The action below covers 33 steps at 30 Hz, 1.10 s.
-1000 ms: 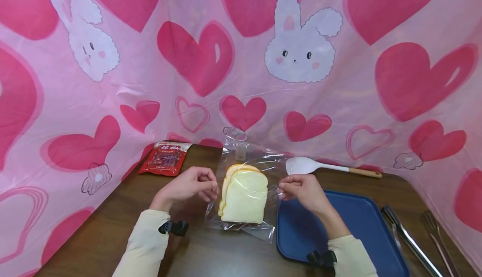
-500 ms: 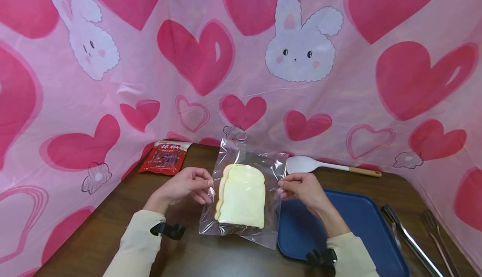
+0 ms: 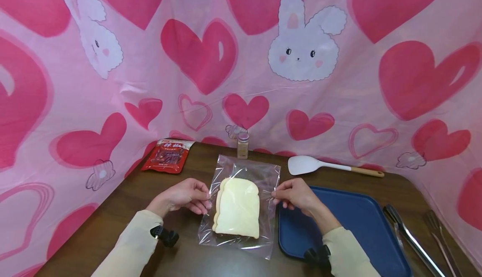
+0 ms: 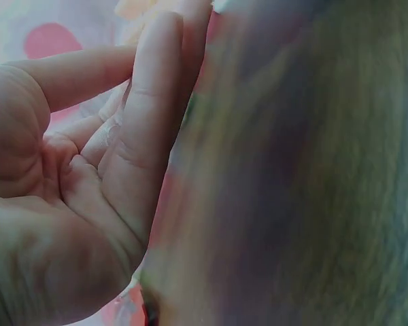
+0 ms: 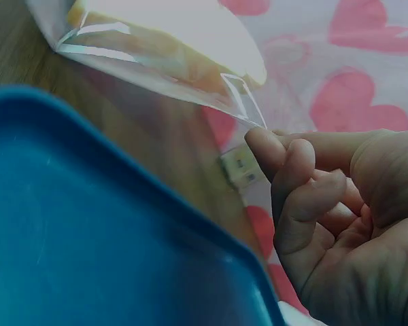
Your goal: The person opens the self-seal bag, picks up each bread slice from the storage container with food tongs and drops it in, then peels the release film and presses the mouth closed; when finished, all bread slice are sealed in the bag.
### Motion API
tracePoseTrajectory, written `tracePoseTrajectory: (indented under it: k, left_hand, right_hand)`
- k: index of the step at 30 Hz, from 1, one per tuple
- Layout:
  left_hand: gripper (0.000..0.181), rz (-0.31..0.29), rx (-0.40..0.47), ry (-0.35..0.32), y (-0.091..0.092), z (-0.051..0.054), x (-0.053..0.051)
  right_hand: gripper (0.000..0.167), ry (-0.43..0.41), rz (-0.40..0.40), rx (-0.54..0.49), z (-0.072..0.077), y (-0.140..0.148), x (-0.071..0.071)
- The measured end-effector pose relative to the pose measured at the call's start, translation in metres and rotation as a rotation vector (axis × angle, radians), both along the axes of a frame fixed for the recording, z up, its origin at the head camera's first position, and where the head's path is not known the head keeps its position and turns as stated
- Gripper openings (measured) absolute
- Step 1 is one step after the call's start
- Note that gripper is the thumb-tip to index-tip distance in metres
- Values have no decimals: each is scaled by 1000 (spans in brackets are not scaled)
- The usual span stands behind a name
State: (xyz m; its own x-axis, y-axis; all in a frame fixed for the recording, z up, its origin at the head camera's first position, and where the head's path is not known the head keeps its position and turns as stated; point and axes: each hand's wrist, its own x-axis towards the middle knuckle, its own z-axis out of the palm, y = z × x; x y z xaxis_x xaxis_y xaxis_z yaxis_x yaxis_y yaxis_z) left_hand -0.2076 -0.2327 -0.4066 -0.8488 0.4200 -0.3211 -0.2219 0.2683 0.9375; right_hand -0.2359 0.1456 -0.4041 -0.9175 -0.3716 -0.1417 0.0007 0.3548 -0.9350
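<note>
A clear plastic bag with slices of bread inside is held up between both hands in the head view. My left hand pinches the bag's left edge between thumb and finger. On the opposite edge, my right hand pinches the film in the same way. The right wrist view shows the thumb and forefinger of that hand meeting at the bag's edge, with the bread behind the film. In the left wrist view the left hand has thumb and finger together; the bag is barely visible there.
A blue tray lies at the right, partly beneath the right forearm. Tongs and a fork-like utensil lie beyond it. Toward the back are a white spatula, a small jar and a red packet. Patterned cloth surrounds the table.
The bag with the bread has come lower and nearer, tilting flatter, with both hands gripping its edges. The small jar behind it now shows uncovered.
</note>
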Motion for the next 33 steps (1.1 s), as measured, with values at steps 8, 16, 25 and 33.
tracePoseTrajectory:
  k: [8, 16, 25, 33]
  left_hand:
    - [15, 16, -128, -26, 3, -7, -8]
    - [14, 21, -191, -19, 7, -10, -10]
    - [13, 35, -218, -23, 10, -11, -12]
    - [13, 40, -225, -21, 11, -12, -15]
  right_hand:
    - [13, -60, 11, 61, -19, -3, -11]
    - [15, -75, -1, 134, -19, -5, -11]
    - [19, -20, -50, 216, -14, -11, -10]
    - [18, -31, -136, 281, -16, -16, -14]
